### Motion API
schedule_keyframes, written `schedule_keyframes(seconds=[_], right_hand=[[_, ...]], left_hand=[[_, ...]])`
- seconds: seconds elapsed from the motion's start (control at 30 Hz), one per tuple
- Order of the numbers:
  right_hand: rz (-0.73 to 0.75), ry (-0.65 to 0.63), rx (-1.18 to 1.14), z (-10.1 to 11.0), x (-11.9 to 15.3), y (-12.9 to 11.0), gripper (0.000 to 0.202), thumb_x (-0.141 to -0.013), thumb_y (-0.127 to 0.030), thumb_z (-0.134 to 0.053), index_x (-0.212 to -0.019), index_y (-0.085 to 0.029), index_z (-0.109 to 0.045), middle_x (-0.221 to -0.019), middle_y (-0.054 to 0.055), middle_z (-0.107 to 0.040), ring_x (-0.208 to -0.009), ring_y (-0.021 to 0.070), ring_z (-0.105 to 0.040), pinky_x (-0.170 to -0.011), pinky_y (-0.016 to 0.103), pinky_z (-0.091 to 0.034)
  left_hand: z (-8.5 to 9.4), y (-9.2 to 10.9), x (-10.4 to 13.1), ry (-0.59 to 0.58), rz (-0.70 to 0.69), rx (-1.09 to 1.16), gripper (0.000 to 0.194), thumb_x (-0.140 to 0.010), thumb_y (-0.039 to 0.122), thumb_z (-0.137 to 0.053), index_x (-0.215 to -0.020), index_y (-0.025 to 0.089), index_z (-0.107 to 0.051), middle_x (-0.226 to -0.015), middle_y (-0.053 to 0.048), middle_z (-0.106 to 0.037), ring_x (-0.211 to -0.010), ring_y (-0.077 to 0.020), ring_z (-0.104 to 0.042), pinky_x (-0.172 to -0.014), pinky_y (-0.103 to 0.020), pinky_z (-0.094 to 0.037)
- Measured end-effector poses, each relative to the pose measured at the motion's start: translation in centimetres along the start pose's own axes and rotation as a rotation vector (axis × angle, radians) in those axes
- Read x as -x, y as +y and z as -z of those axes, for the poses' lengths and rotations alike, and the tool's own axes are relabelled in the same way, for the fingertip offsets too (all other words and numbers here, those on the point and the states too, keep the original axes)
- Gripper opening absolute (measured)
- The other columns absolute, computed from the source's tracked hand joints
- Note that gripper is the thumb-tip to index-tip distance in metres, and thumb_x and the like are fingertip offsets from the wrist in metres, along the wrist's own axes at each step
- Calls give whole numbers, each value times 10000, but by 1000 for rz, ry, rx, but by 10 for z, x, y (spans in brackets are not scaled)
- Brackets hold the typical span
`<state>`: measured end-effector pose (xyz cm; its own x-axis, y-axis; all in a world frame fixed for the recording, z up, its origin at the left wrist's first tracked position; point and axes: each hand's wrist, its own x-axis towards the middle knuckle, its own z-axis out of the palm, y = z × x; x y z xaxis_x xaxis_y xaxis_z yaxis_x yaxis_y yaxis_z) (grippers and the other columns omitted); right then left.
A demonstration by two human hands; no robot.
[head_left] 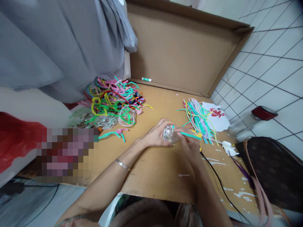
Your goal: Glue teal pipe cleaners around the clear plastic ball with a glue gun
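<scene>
My left hand (159, 134) is wrapped round a clear, rounded plastic piece (168, 134) above the middle of the table. Beside it, on the right, my right hand (189, 143) pinches a turquoise fuzzy strip (190, 135), one end of which points right. A bit of turquoise shows at the top of the clear piece, near my right fingertips. Just behind my right hand is a yellow tool (197, 134), partly hidden, with a black cable running down from it.
Colourful fuzzy strips (113, 94) lie heaped at the back left beside clear rounded pieces (106, 120). More strips (199, 116), a glass bottle (245, 124) and a brown bag (272, 170) are on the right. A cardboard panel (184, 47) stands behind.
</scene>
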<state>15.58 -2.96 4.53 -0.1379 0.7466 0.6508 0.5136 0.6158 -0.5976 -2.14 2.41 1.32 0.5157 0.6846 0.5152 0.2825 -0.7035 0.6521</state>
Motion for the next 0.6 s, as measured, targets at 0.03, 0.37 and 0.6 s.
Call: schedule_keyframes(seconds=[0.03,0.37,0.6], right_hand=[[-7,-1,-10,0,0,0,192,-904,-239,-499,-919,-236,-691,-915,24,-724,-901,177,-652,-869,345,-483],[-135,36,-9,-1,1,4,261,-875,-315,-513,-1073,-234,-663,-1062,55,-691,-999,190,-625,-883,346,-489],[-456,-117,85,-1,4,15,297,-824,-459,-541,-815,-187,-659,-744,26,-653,-698,158,-576,-632,268,-424]], left_hand=[[-1,0,0,12,7,1,813,-541,332,-827,-1242,228,-429,-1236,-99,-476,-1182,-266,-493,-1023,-424,-427],[4,7,-2,102,277,189,746,-535,296,-796,-1182,197,-437,-1091,-55,-547,-976,-209,-561,-880,-344,-462],[21,18,-6,212,348,340,766,-532,342,-801,-1165,202,-393,-1093,-47,-513,-942,-189,-549,-824,-305,-454]])
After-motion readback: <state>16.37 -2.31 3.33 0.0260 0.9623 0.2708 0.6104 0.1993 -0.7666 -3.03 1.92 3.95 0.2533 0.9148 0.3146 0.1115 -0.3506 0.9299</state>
